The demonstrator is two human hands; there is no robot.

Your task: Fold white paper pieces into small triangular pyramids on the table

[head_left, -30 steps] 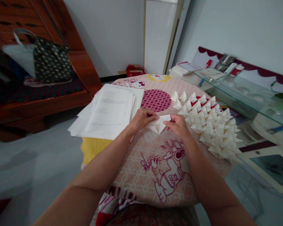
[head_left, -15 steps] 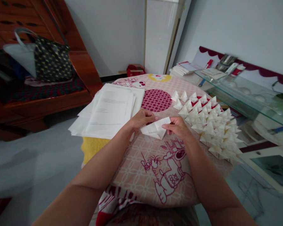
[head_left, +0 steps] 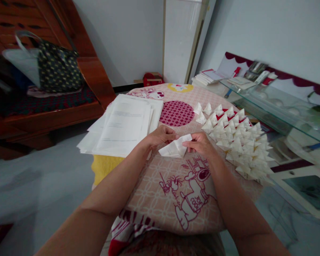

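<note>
My left hand (head_left: 160,137) and my right hand (head_left: 200,143) both pinch a white folded paper piece (head_left: 174,149), held just above a round table covered in a pink cartoon cloth (head_left: 186,192). The paper is partly unfolded into a pocket shape between the two hands. A stack of white paper sheets (head_left: 122,124) lies to the left of my left hand. To the right of my right hand, several folded white paper triangles (head_left: 236,138) lie in rows on the cloth.
A glass shelf (head_left: 280,106) with books and small items runs along the right wall. A dark patterned bag (head_left: 57,69) rests on a wooden bench (head_left: 50,113) at the left. A white panel (head_left: 180,41) leans in the far corner. Grey floor lies to the left.
The folded paper has opened out from a compact triangle into a wider pocket shape, and it has sunk slightly and shifted left between my hands. Both hands stay in place.
</note>
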